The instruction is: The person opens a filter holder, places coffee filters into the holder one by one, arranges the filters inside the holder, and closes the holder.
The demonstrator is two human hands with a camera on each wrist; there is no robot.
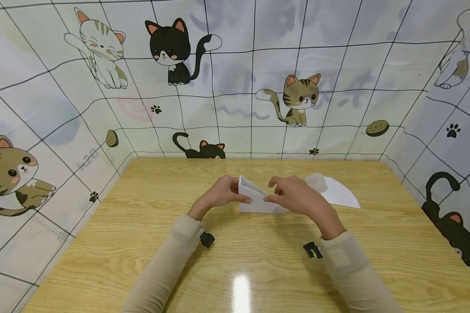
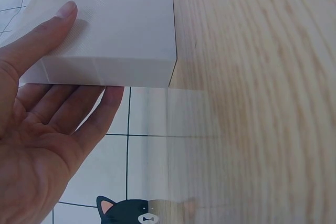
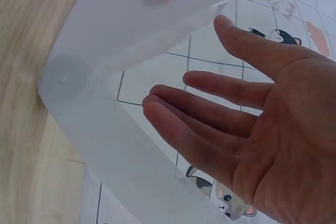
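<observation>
At the middle of the worktop (image 1: 274, 261), toward its far edge, is a white box-like case (image 1: 257, 207) with a narrow wedge-shaped gap along its top. The left hand (image 1: 224, 191) pinches its left end, thumb on the near face and fingers behind. The right hand's (image 1: 295, 193) grip is apart and holds nothing — fingers spread, thumb close to the case. For good control, the left grip should steady the end without squeezing the gap flat, and the right should meet the edge lightly; the walls look easy to crease. Farther right are a translucent rounded piece (image 1: 316, 182) and a white fan-shaped piece (image 1: 342, 194). The right hand hides the case's right end from the head camera; the right wrist view shows a round disc (image 3: 63, 80) at a corner — perhaps a pivot. Whether these parts join, or the right thumb touches, I cannot tell.
</observation>
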